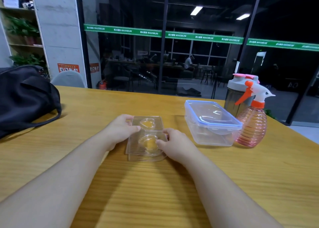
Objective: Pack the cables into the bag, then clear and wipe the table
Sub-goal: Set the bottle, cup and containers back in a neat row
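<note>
Both hands, the left hand (120,130) and right hand (174,144), pinch the clear plastic tray (146,138) left of the lunch box (212,122); lift it flat and slow.

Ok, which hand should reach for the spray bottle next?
Right, probably. The spray bottle stands at the table's right side, nearest the right hand; the left hand would have to cross the clear tray both now hold.
</note>
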